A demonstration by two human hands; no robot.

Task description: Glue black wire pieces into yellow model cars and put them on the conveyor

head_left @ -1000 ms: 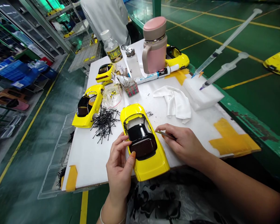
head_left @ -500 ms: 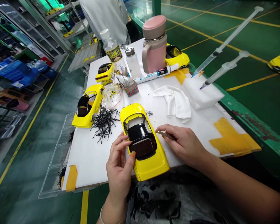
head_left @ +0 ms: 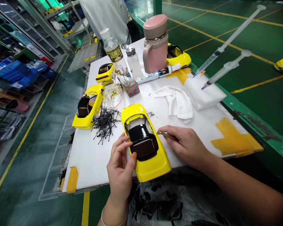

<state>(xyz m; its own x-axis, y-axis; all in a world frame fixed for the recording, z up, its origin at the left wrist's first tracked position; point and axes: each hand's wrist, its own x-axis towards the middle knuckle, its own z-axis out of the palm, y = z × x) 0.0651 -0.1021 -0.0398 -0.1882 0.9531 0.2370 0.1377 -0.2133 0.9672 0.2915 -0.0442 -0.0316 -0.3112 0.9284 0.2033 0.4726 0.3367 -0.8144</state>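
A yellow toy car body (head_left: 153,166) with a black roof and dark rear window lies at the table's near edge. My left hand (head_left: 121,166) grips its left side, thumb on top by the window. Beside the car's right edge, my right hand (head_left: 184,142) pinches a thin metal tool (head_left: 168,136), probably tweezers, whose tip is close to the body. Left of the car is a pile of thin black sticks (head_left: 105,124). Tiny black bits (head_left: 150,114) are scattered just beyond it. A white cloth (head_left: 175,102) lies behind my right hand.
Another yellow car body (head_left: 88,106) sits at the left, a smaller one (head_left: 105,72) behind it. Farther back stand a bottle (head_left: 114,51), a pink mug (head_left: 157,47) and a marker-like tube (head_left: 153,76). Two syringes stick into a white foam block (head_left: 205,94). A person (head_left: 106,18) stands beyond.
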